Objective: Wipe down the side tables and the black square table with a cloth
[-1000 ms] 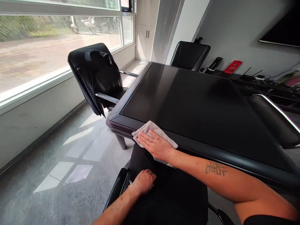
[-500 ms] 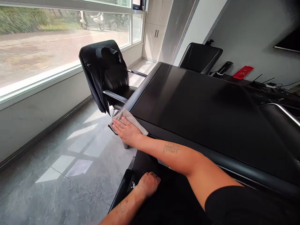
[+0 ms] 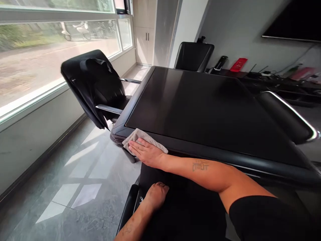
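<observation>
My right hand (image 3: 146, 152) lies flat, fingers stretched out, pressing a folded grey cloth (image 3: 140, 138) onto the near left corner of a black square table (image 3: 200, 100). The cloth sits on the table's raised front rim. My left hand (image 3: 156, 195) rests low on the top of a black chair back (image 3: 180, 207) right in front of me, fingers curled over its edge. A tattoo shows on my right forearm.
A black office chair (image 3: 92, 83) with dark cloth draped over it stands at the table's left side by a long window. Another black chair (image 3: 194, 56) stands at the far end. A chrome-edged chair arm (image 3: 288, 113) rises at the right. Grey tiled floor (image 3: 62, 187) lies to the left.
My right hand slid the cloth leftward along the front rim to the corner, then came back slightly to the right. My left hand stayed on the chair back.
</observation>
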